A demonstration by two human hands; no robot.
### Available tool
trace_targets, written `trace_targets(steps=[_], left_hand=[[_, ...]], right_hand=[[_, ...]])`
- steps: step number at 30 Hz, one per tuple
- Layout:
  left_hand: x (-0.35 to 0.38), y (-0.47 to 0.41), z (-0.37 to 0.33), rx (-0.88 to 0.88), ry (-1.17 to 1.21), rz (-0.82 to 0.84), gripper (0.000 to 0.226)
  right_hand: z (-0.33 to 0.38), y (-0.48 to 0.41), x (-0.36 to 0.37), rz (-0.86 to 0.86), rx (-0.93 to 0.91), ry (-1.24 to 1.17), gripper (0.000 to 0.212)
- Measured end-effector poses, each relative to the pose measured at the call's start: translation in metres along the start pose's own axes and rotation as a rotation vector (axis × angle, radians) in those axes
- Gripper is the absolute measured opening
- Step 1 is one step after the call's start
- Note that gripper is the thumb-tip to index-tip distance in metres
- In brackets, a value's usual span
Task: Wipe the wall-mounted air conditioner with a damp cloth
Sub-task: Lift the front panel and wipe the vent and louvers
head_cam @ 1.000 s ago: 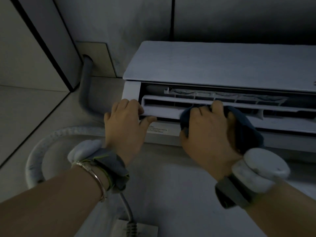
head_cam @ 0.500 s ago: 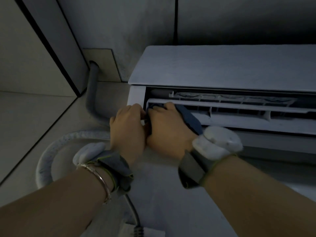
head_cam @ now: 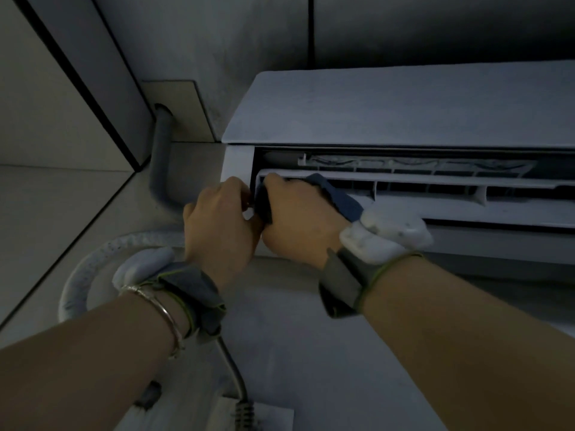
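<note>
The white wall-mounted air conditioner (head_cam: 389, 110) fills the upper right, seen from below, with its louvre flap (head_cam: 466, 181) open over the dark outlet. My right hand (head_cam: 298, 219) presses a dark blue cloth (head_cam: 342, 199) against the flap's left end, fingers curled over the cloth. My left hand (head_cam: 221, 225) rests right beside it on the unit's lower left corner, fingers bent on the casing, holding nothing I can make out. The two hands touch.
A grey pipe (head_cam: 161, 157) runs from a wall hole down the left of the unit. A white insulated hose (head_cam: 90, 262) loops below it. A power cable (head_cam: 231, 365) leads to a socket plate (head_cam: 258, 418) at the bottom. The room is dim.
My right hand slid the cloth leftward along the flap, from its middle to the left end, and now meets my left hand. The left hand stayed at the corner.
</note>
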State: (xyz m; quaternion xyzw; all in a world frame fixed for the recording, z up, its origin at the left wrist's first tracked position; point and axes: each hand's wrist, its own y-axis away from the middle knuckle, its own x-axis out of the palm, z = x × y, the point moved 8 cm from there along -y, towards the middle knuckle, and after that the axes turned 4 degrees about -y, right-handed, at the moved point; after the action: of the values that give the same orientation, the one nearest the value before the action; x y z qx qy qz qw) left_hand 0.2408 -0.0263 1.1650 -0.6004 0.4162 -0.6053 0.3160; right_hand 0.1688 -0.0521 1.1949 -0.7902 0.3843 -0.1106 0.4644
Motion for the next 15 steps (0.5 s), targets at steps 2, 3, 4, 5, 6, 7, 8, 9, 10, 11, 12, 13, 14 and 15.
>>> trace_targets(steps=[2, 3, 4, 5, 6, 7, 8, 9, 10, 11, 12, 13, 14, 15], left_hand=[[0.0, -0.002, -0.002, 0.03, -0.028, 0.005, 0.021], [-0.001, -0.002, -0.004, 0.038, -0.037, 0.009, 0.025], [-0.001, -0.003, -0.006, 0.046, -0.039, 0.01, 0.029], [-0.002, -0.003, -0.006, 0.055, -0.045, 0.008, 0.03], [-0.002, -0.003, -0.007, 0.064, -0.052, 0.003, 0.031], [-0.002, -0.003, -0.005, 0.065, -0.063, -0.002, 0.032], [-0.002, -0.003, -0.005, 0.067, -0.077, -0.006, 0.031], [-0.001, -0.003, -0.006, 0.071, -0.094, -0.007, 0.03], [-0.001, -0.002, -0.007, 0.078, -0.113, -0.006, 0.03], [-0.001, -0.002, -0.009, 0.088, -0.133, -0.003, 0.029], [0.0, -0.002, -0.011, 0.104, -0.16, 0.002, 0.029], [0.0, -0.002, -0.014, 0.125, -0.189, 0.009, 0.029], [0.0, -0.002, -0.017, 0.143, -0.213, 0.014, 0.029], [-0.001, -0.004, -0.019, 0.152, -0.224, 0.019, 0.027]], right_hand=[[-0.008, 0.007, -0.009, -0.01, 0.007, 0.081, 0.027], [-0.015, 0.015, -0.015, -0.035, 0.017, 0.133, 0.026], [-0.025, 0.027, -0.024, -0.082, 0.039, 0.203, 0.026], [-0.033, 0.039, -0.032, -0.146, 0.06, 0.282, 0.027], [-0.042, 0.051, -0.04, -0.192, 0.082, 0.371, 0.029], [-0.047, 0.059, -0.041, -0.203, 0.098, 0.444, 0.029], [-0.051, 0.065, -0.042, -0.189, 0.116, 0.497, 0.03], [-0.055, 0.067, -0.04, -0.172, 0.13, 0.526, 0.03], [-0.056, 0.066, -0.038, -0.151, 0.151, 0.537, 0.029], [-0.057, 0.063, -0.036, -0.14, 0.171, 0.535, 0.028], [-0.057, 0.058, -0.035, -0.137, 0.185, 0.518, 0.026], [-0.057, 0.053, -0.035, -0.148, 0.183, 0.483, 0.023], [-0.056, 0.049, -0.036, -0.159, 0.169, 0.449, 0.02], [-0.056, 0.047, -0.04, -0.174, 0.148, 0.429, 0.018]])
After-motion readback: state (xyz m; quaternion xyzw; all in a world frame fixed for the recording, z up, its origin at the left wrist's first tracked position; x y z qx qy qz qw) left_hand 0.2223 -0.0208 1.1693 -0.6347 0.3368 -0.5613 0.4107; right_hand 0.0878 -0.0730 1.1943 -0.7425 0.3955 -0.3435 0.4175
